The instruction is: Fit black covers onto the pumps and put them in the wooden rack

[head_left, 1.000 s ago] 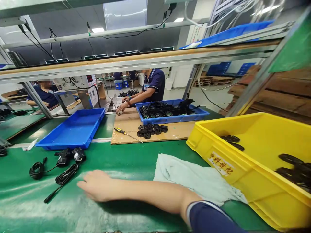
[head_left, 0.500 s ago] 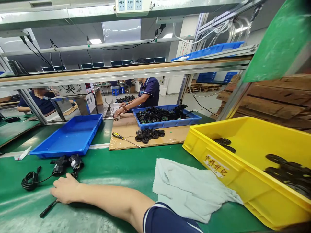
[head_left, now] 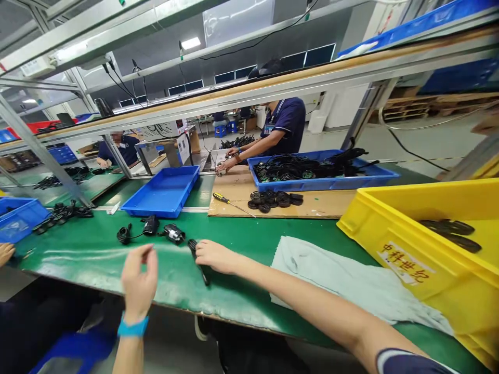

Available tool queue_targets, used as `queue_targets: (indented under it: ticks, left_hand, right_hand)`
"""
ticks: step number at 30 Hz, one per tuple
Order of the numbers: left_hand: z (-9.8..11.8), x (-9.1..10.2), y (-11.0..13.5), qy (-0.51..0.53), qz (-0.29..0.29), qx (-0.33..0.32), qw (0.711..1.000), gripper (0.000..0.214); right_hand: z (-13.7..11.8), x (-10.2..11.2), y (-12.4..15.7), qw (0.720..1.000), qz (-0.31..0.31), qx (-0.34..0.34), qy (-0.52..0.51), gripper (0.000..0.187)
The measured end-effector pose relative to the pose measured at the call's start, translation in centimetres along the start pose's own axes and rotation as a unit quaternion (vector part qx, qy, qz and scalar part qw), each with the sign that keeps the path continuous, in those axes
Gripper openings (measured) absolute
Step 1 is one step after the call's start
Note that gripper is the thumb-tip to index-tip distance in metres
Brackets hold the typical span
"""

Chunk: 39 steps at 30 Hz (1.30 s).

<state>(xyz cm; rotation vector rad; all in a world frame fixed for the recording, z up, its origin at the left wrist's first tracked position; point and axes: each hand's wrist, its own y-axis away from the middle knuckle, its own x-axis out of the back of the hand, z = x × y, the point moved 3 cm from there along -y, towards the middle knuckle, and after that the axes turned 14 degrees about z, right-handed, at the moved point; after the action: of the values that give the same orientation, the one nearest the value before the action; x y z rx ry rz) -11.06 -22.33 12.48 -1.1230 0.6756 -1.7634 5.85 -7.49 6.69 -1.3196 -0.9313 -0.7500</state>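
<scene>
My right hand (head_left: pixel 218 256) rests low over the green bench top, its fingers closed round a bundled black cable (head_left: pixel 193 248) whose straight end points toward the front edge. Left of that bundle lies a black cylindrical device (head_left: pixel 174 234) with a white label. A second black cylindrical device (head_left: pixel 150 226) sits farther left, joined by a lead to a coiled black cable (head_left: pixel 123 235). My left hand (head_left: pixel 139 280), with a blue band at the wrist, hovers near the bench's front edge. Its thumb and fingers are apart, and nothing shows between them.
A pale cloth (head_left: pixel 335 275) lies beside a yellow bin (head_left: pixel 374 244) holding black rings. Behind are a blue tray (head_left: pixel 163 192), a screwdriver (head_left: pixel 230 203), black coils (head_left: pixel 273 200) and a cable-filled blue tray (head_left: pixel 323 183). A co-worker (head_left: pixel 283 127) works opposite; another person's hand (head_left: pixel 5 253) shows at left.
The view has swung left and tilted. My left hand has come into view. My right hand has moved right from beside the devices with the cable, and the two devices now lie farther apart.
</scene>
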Motion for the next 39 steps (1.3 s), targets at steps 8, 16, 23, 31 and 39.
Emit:
queue_targets:
  ticks: [8,16,23,31,39]
  left_hand:
    - [1.4,-11.3,0.7,-0.114,-0.46,-0.266,0.84,0.09]
    - [5.1,-14.2,2.4,-0.065,-0.492,-0.226,0.838,0.047]
    - [8.6,-11.1,4.1,-0.023,-0.412,-0.11,0.904,0.037]
    - [20.5,-15.9,9.9,0.336,-0.232,0.145,0.901,0.051]
    - [25.4,-22.9,14.4,0.365,-0.289,0.082,0.881,0.051]
  right_hand:
    - [-5.3,5.5,9.6,0.978,0.066,-0.189,-0.063,0.023]
    - [-4.9,3.0,12.2,0.844,0.069,-0.523,-0.094,0.054]
    - [-4.4,6.7,13.3,0.815,0.179,-0.515,-0.197,0.041]
    - [-5.7,18.1,19.9,0.877,0.259,-0.397,0.074,0.047]
    - [-5.1,20.4,25.8,0.86,-0.034,-0.451,0.237,0.024]
